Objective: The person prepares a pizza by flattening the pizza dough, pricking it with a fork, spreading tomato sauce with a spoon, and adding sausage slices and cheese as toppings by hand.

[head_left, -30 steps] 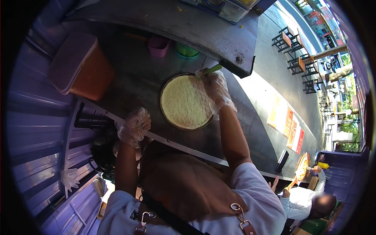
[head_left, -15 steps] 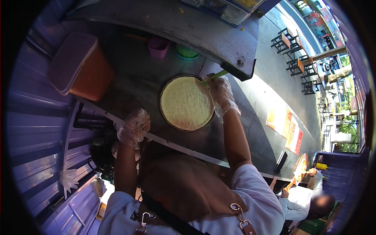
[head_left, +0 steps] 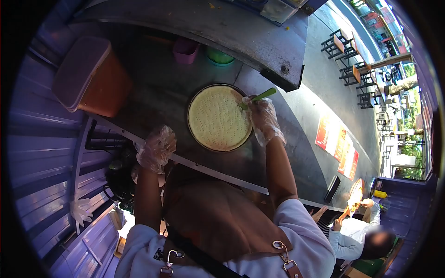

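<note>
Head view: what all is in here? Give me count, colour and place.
Round pan: 1, dark, on the counter
Dough base: 1, cream, in the pan
Utensil: 1, green, in the right hand
Tub: 1, pink, beyond the pan
Bowl: 1, green, beside the tub
Lidded bin: 1, orange, left
Plastic boxes: count unclear, clear, on the shelf
Printed sheets: several, red and white, right
Slab: 1, black, below the sheets
Bottle: 1, yellow, far right
Stools: several, black and brown, upper right
Co-worker: at least 1, pale top, lower right
Apron: 1, brown, lower middle
Left hand: 1, clear-gloved, at the counter's near edge
Right hand: 1, clear-gloved, at the pan's rim
</note>
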Demonstrator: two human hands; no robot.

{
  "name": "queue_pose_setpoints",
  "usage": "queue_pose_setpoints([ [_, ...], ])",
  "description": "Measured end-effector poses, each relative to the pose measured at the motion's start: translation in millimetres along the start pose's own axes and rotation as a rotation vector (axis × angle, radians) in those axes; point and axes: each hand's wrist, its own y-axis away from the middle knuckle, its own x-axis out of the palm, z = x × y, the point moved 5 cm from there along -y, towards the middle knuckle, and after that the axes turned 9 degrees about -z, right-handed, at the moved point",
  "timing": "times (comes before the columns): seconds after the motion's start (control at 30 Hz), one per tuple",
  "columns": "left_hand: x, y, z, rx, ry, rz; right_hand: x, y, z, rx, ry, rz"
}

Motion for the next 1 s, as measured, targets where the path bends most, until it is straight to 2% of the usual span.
queue_pose_setpoints([
  [0.07,7,-2,0,-0.059,-0.004,0.101,-9,12,1,0.027,-0.018,-0.037],
  [0.17,4,-1,-1,-0.006,-0.047,0.031,-8,17,-6,0.061,-0.07,-0.028],
  [0.23,3,-3,-1,-0.038,-0.026,0.066,-6,21,-17,0.083,-0.103,-0.008],
  [0.3,4,-6,0,-0.062,-0.002,0.104,-9,27,-16,-0.116,0.143,-0.09],
  [0.33,5,-4,0,-0.046,0.007,0.073,-11,32,-18,-0.071,0.008,-0.128],
  [0.4,1,-2,0,-0.035,0.017,0.038,-9,39,-23,-0.049,0.023,-0.143],
  [0.5,5,-6,0,-0.049,-0.009,0.119,-16,50,-22,-0.028,0.024,-0.213],
  [0.57,3,-1,0,-0.025,-0.024,-0.003,-17,67,-21,-0.01,-0.011,-0.289],
  [0.63,4,-3,-1,-0.038,-0.026,0.06,-10,75,-31,-0.017,0.081,-0.284],
  [0.7,7,-4,0,-0.053,-0.028,0.121,-7,85,-36,-0.155,0.123,-0.328],
  [0.77,12,2,-1,-0.011,-0.031,0.028,-4,101,-29,-0.141,0.043,-0.357],
  [0.83,8,-2,-3,-0.033,-0.057,0.086,6,109,-29,0.017,0.034,-0.203],
  [0.9,9,-5,-1,-0.052,-0.081,0.152,9,114,-33,0.016,0.015,-0.224],
  [1.0,8,0,-2,-0.022,-0.08,0.049,12,123,-32,0.06,-0.149,-0.258],
])
